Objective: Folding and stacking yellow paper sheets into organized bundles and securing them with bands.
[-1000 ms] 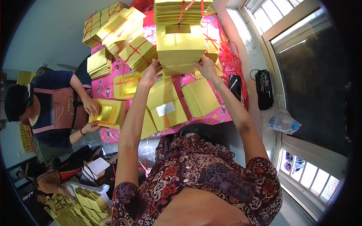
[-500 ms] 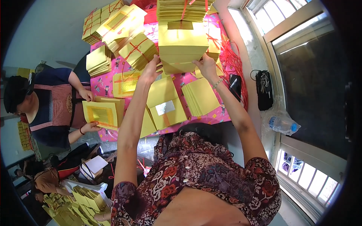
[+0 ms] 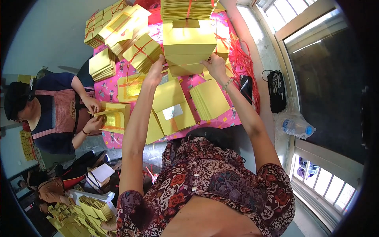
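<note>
Between my hands, at the table's far side, is a stack of yellow paper [image 3: 188, 48] with folded flaps toward me. My left hand [image 3: 155, 73] grips its left edge, thumb up and fingers partly hidden behind the paper. On the right edge my right hand [image 3: 216, 68] is closed, thumb against the front flap. A thick bundle of yellow sheets [image 3: 188, 9], tied with red string, rises behind. Under my forearms lie a folded yellow paper with a silver patch [image 3: 172, 112] and a fanned pile of yellow paper [image 3: 209, 100].
Tied yellow bundles [image 3: 143, 52] fill the far left of the pink tablecloth [image 3: 114, 139]. At the left a co-worker [image 3: 57, 108] handles a gold-patterned paper [image 3: 113, 119]. Red strings [image 3: 241, 59] and a phone [image 3: 246, 87] lie along the right edge, near the window ledge with a bottle [image 3: 297, 128].
The stack's lower flap shows a different fold line, and my hands have barely moved. The co-worker's hands have come together at the near edge of the gold-patterned paper.
</note>
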A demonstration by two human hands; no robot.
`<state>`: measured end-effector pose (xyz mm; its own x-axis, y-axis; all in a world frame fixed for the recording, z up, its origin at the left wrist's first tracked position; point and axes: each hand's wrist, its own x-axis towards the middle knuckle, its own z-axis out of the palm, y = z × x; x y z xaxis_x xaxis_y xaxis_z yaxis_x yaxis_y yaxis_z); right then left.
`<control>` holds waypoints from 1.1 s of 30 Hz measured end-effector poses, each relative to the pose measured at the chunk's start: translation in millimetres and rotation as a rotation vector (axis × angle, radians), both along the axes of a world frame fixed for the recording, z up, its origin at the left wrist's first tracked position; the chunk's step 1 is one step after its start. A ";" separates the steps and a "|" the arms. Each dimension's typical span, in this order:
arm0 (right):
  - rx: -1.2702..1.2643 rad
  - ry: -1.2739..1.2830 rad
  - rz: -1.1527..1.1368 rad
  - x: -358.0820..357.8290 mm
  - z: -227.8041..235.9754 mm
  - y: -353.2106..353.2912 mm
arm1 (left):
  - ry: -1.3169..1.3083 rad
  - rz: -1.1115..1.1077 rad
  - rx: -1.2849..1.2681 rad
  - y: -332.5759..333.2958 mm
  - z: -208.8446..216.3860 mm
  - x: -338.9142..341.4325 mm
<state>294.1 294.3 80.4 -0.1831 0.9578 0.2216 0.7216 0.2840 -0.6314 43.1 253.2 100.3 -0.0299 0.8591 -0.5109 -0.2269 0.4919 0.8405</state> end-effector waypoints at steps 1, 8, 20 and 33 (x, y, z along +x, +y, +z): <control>0.000 0.001 -0.002 0.7 -0.1 0.1 | 0.007 0.005 0.002 0.1 0.7 0.8; -0.005 0.025 0.005 1.1 4.4 -0.3 | -0.035 0.069 0.014 3.3 3.2 2.6; -0.008 0.088 0.023 -3.9 10.5 1.2 | -0.200 0.040 -0.042 26.4 5.1 -12.1; -0.012 0.145 0.003 -4.7 12.1 -9.2 | -0.297 -0.204 0.005 27.2 46.6 -8.3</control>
